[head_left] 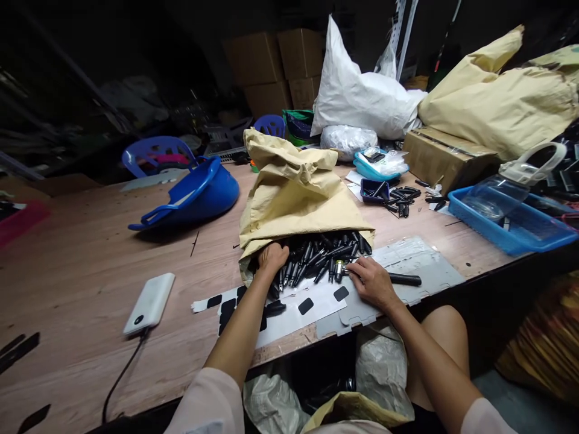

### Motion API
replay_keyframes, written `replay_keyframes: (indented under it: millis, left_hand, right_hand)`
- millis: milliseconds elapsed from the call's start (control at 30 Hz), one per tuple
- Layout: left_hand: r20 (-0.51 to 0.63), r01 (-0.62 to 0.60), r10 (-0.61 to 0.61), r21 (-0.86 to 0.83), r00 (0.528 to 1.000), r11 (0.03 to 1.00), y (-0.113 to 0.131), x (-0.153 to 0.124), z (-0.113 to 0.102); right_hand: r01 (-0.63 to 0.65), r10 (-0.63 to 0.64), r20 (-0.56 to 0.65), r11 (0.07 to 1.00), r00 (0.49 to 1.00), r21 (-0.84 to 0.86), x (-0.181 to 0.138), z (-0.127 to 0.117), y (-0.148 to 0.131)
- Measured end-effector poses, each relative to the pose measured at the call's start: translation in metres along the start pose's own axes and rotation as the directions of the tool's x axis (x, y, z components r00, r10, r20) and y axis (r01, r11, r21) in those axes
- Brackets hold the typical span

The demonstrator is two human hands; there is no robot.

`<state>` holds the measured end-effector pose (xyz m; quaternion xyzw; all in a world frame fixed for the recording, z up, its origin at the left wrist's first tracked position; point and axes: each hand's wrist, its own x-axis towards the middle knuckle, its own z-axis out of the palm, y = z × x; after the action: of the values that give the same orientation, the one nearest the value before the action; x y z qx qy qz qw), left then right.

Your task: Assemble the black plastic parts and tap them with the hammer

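A tan sack (298,205) lies on the table with its mouth toward me. Black pen-shaped pieces (312,259), some with metal tips, spill from it in a heap. My left hand (272,259) is at the left side of the mouth, fingers curled beside the pieces; what they hold is hidden. My right hand (371,282) closes round the shaft of a small hammer (406,279), whose metal head rests against the heap's right edge. Under both, a white sheet (323,307) with black rounded stickers overlaps a grey board (418,265).
A blue basin (203,193) lies tipped at left, behind a white power bank (149,304) with a cable. To the right are a blue tray (511,226), a cardboard box (447,157) and more black pieces (402,199). An opened sack (362,410) sits below the table edge.
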<state>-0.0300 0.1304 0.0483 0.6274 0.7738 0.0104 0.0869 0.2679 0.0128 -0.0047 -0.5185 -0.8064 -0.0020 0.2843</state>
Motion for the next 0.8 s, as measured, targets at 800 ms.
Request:
replay_keyframes:
  millis: [800]
  left_hand:
    - [-0.419, -0.739, 0.729, 0.178, 0.541, 0.65, -0.132, -0.261, 0.093]
  right_hand:
    - [0.034, -0.034, -0.031, 0.999, 0.999, -0.009, 0.003, -0.002, 0.0]
